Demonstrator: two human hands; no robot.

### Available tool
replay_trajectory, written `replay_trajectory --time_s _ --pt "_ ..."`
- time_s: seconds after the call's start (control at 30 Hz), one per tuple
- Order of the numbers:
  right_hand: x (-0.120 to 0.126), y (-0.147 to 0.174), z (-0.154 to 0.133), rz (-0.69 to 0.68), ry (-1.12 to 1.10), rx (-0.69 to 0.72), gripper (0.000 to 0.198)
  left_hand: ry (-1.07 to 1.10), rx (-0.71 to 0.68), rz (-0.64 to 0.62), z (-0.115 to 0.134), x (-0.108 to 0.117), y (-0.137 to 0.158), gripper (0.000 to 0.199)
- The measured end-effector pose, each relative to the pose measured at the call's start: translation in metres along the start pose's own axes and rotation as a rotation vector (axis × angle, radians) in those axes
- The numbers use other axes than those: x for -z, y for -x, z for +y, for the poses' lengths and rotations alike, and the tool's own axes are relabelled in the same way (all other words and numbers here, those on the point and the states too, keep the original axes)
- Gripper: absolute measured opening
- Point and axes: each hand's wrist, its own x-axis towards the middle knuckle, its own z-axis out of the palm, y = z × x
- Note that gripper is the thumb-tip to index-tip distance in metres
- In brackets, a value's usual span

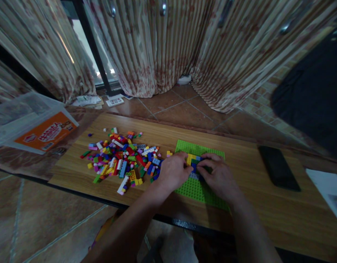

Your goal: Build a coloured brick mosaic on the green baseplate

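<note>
Touching joined bricks (194, 166) right of centre, left hand (171, 171) and right hand (218, 176) show unclear grips, while many loose bricks (123, 169) lie unused centre-left.

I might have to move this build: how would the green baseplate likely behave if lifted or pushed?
The green baseplate looks thin and broad, so it is probably light and may flex. The bricks near its middle appear seated on it and would likely ride along. Lying flat on the wooden tabletop, it might slide rather than tip.
</note>
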Motion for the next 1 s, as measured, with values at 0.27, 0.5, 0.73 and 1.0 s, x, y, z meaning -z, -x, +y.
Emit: replay_trajectory --time_s 0.27,0.5,0.73,1.0 --pt "-0.0030 -0.0022 -0.0024 0.009 0.013 -0.013 0.019 -0.026 -0.011 0.008 -0.0008 -0.0018 0.0004 0.020" --pt "-0.0044 -0.0019 -0.0025 0.007 0.008 -0.015 0.019 -0.032 -0.001 -0.014 0.0029 -0.0001 0.0021 0.029" --pt "-0.0047 -0.0017 -0.0036 -0.019 0.009 -0.013 0.020 -0.026 0.000 0.014 0.0009 -0.0050 0.0014 0.030" --pt "-0.0048 -0.0024 -0.0042 -0.015 -0.004 -0.023 0.020 -0.008 0.028 0.009 0.0027 -0.0040 0.0015 0.032"
